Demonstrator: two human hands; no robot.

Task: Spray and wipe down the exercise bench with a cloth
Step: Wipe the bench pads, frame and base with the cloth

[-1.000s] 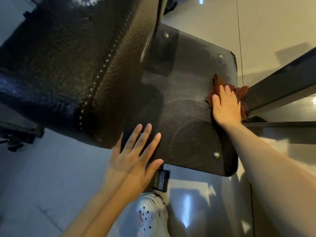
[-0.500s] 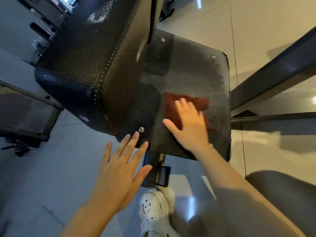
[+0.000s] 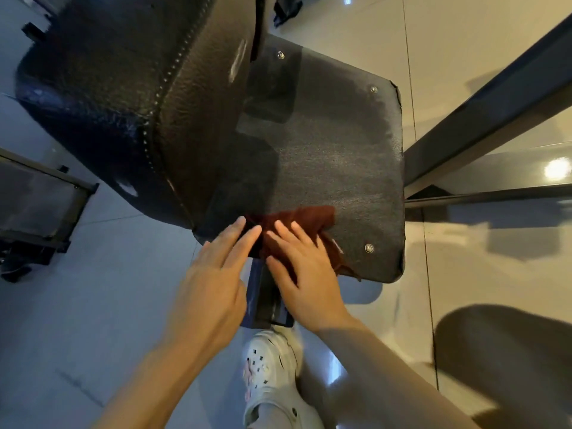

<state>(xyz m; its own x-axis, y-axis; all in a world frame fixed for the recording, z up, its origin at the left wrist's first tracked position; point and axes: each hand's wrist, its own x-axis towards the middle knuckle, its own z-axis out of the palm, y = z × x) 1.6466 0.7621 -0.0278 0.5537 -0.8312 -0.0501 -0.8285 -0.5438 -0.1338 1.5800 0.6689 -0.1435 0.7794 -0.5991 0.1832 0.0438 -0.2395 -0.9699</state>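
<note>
Nearest the person, below both wrists, a pale clog shoe [image 3: 272, 366] stands on the tiled floor [image 3: 433, 335]. The left hand [image 3: 213, 283] is spread with straight fingers, holding nothing, its fingertips at the near edge of the seat pad [image 3: 340, 156]. Just beside it, the right hand [image 3: 305, 267] lies flat, fingers straight, pressing the dark red cloth [image 3: 306, 218] onto the pad's near edge; part of the cloth hangs over that edge. The cloth looks soft, light and limp, so it would likely bunch under a push; a flat palm on its middle, or a gathered handful, should control it best. Beyond the fingers, the textured pad looks firm and grippy. Farther left rises the padded backrest [image 3: 123, 88].
</note>
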